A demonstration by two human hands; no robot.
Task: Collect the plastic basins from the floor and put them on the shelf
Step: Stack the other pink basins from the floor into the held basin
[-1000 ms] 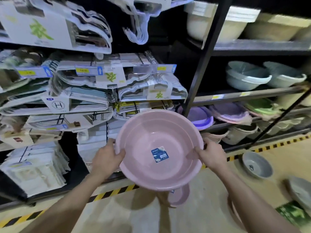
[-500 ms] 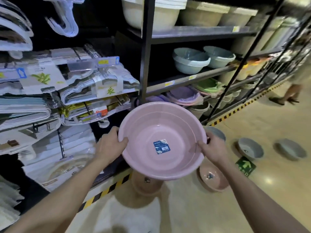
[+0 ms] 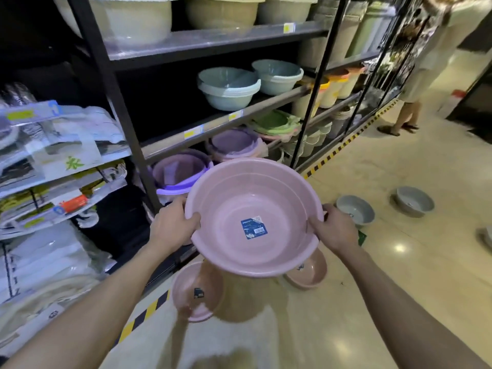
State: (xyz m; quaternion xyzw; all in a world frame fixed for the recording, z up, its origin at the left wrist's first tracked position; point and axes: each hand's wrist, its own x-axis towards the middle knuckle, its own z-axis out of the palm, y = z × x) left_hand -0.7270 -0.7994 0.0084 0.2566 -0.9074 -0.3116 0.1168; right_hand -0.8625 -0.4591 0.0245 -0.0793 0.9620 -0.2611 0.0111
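I hold a pink plastic basin (image 3: 239,209) with a blue label inside, tilted toward me in front of the black shelf (image 3: 170,147). My left hand (image 3: 173,226) grips its left rim, my right hand (image 3: 332,230) grips its right rim. On the floor below lie two more pink basins (image 3: 197,291) (image 3: 310,272), partly hidden by the held one. Two grey basins (image 3: 355,210) (image 3: 414,201) sit on the floor further right. Purple basins (image 3: 181,169) are stacked on the shelf's low level just behind the held basin.
Grey-green basins (image 3: 230,87) fill the middle shelf level, cream tubs (image 3: 221,12) the top. Packaged hangers (image 3: 61,155) hang at left. A yellow-black stripe (image 3: 143,315) marks the shelf's foot. A person (image 3: 410,113) stands down the aisle at right.
The view has swung right along the shelf, from the hangers to the basin levels. The held pink basin stays gripped by both hands. More floor basins and a person came into view.
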